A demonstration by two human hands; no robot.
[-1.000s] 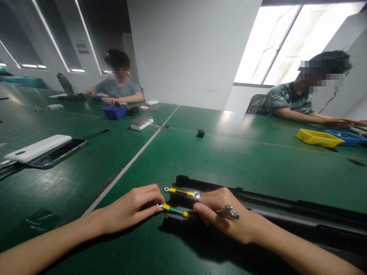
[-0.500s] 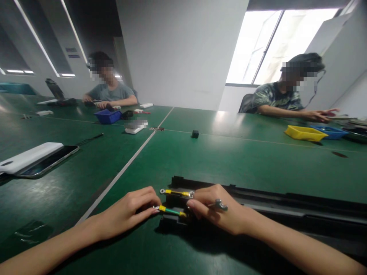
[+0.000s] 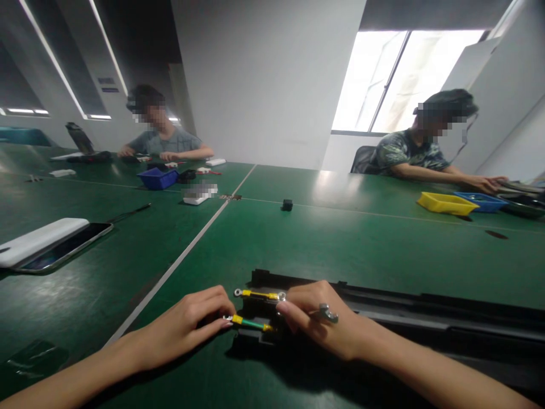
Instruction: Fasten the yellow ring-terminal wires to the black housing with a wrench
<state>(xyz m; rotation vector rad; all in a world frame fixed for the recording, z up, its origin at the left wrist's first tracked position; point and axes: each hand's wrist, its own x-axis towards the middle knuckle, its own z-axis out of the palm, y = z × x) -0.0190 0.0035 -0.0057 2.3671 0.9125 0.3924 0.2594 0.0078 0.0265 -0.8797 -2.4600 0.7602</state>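
Observation:
My left hand point(image 3: 198, 321) pinches the ring terminal at the left end of a short green cable point(image 3: 252, 324) with yellow sleeves. A second short cable point(image 3: 259, 295), dark with yellow ends and ring terminals, lies just above it over the left end of a long black housing point(image 3: 409, 309). Closed over the right end of these cables is my right hand point(image 3: 323, 318); a metal wrench point(image 3: 327, 313) sticks out between its thumb and fingers. The green cable's right tip is hidden near my right fingers.
Two phones point(image 3: 63, 247) lie at the left. Farther back are a small black block point(image 3: 287, 205), a blue bin point(image 3: 157, 178), a white box point(image 3: 199, 196), a yellow tray point(image 3: 445, 203) and a blue tray point(image 3: 481, 201). Two people sit across the green table point(image 3: 361, 244).
The view has tilted up slightly. My hands keep their hold on the cable and wrench. Across the table, both people's hands have shifted.

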